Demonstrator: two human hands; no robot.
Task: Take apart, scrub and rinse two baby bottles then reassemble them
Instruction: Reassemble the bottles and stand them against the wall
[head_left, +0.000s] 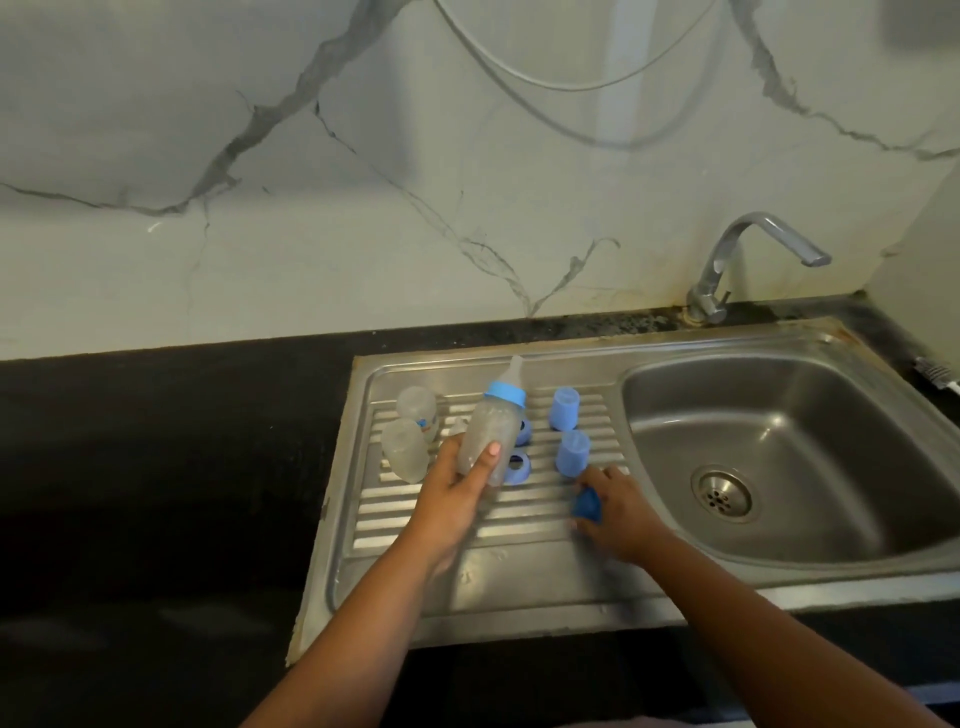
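The left hand (457, 486) grips a clear baby bottle (491, 439) round its lower body, thumb across the front and fingers curled behind, holding it tilted toward one o'clock above the ribbed drainboard (441, 519) of a stainless steel sink (789, 457). The bottle carries a blue collar ring (505, 394) and a pale teat (514, 370) at its top. At three o'clock from that hand, the right hand (618, 512) rests low on the drainboard with its fingers curled round a small dark blue piece (587, 504); what that piece is cannot be told. Just beyond the right hand, at twelve o'clock, stands a blue cap (573, 452), and a second blue cap (565, 409) stands farther back. Two blue rings (519, 466) lie partly hidden behind the held bottle. At nine o'clock from the held bottle, two clear bottle bodies (408, 449) sit close together on the drainboard's left edge. A chrome tap (748, 260) rises at the basin's far rim.
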